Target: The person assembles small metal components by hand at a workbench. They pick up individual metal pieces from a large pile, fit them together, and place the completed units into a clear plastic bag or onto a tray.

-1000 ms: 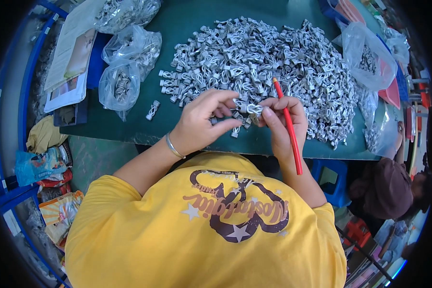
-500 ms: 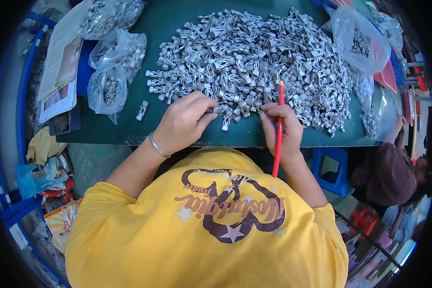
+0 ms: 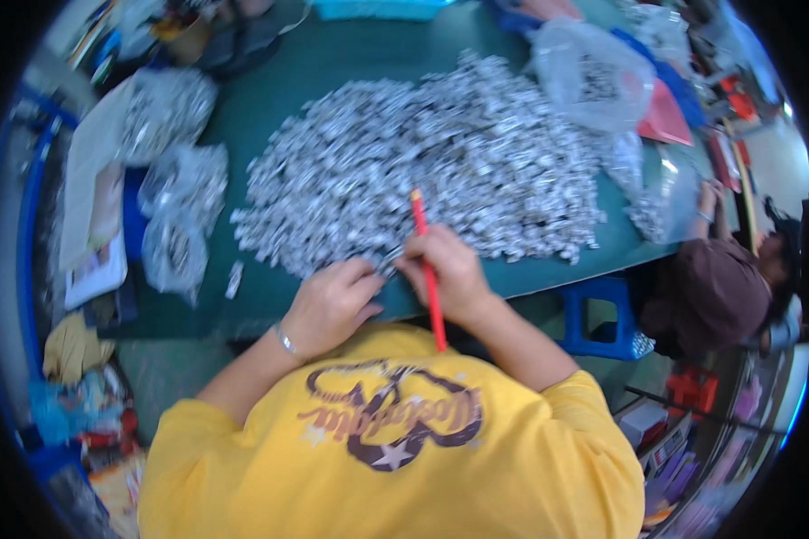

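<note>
A broad heap of small silvery-grey looped metal pieces with ringed ends [image 3: 422, 171] lies on the green tabletop. At the heap's near edge my left hand [image 3: 333, 304] is closed, thumb and fingers pinched together; what is between them is hidden and blurred. My right hand [image 3: 449, 274] grips a slim red pencil-like stick [image 3: 432, 301] with a tan tip, held upright and slanting. Its fingertips meet close to the left hand's, over the front of the heap. One loose metal piece [image 3: 235, 279] lies apart, left of the heap.
Clear plastic bags of metal pieces [image 3: 178, 251] and papers [image 3: 97, 269] lie at the left. At the right are another clear bag [image 3: 593, 81] and a pink container [image 3: 665, 112]. A blue stool [image 3: 600, 319] stands below the table edge, beside another person in brown [image 3: 719, 292].
The view has tilted and shifted, showing more of the table's far side. My right hand, with the red stick, has come closer to my left hand.
</note>
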A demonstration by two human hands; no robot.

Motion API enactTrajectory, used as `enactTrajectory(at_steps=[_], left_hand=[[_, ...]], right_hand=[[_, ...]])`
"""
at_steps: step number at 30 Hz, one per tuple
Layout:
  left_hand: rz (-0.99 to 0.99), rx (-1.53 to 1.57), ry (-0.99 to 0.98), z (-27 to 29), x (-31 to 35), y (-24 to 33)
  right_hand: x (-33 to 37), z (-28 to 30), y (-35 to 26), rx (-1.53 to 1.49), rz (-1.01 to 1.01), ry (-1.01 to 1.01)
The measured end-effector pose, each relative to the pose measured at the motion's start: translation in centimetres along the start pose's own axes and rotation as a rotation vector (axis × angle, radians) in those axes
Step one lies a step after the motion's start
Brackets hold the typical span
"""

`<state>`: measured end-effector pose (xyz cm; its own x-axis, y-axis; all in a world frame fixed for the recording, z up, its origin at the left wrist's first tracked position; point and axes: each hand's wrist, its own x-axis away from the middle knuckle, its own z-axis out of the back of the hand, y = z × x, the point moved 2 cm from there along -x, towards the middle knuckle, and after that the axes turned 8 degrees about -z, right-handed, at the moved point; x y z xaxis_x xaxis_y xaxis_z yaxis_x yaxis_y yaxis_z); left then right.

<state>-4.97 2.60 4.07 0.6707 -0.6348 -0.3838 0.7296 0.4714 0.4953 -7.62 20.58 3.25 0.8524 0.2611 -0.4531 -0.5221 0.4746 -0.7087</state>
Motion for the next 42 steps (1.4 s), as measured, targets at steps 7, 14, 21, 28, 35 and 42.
enactTrajectory(at_steps=[7,14,21,28,35,42], left_hand=[[-0.051,-0.008,0.084,-0.9,0.9,-1.0],[-0.009,0.062,0.283,0.2,2.9,-1.1],[-0.066,0.061,0.36,1.3,2.5,-0.9],[-0.114,0.058,0.4,1.6,2.0,-0.9],[0.369,0.62,0.499,0.9,2.2,-1.5],[0.545,1.192,0.239,0.8,1.2,-3.2]], right_hand=[[-0.3,0.2,0.7,0.112,-0.033,0.046],[0.0,-1.0,0.1,0.034,-0.057,0.048],[-0.6,-1.9,-0.5,0.013,0.062,0.028],[-1.3,-3.1,-1.6,-0.157,-0.116,-0.026],[-2.8,-2.5,-2.7,-0.227,0.101,0.014],[-1.9,-2.1,-1.3,-0.546,-0.108,-0.04]])
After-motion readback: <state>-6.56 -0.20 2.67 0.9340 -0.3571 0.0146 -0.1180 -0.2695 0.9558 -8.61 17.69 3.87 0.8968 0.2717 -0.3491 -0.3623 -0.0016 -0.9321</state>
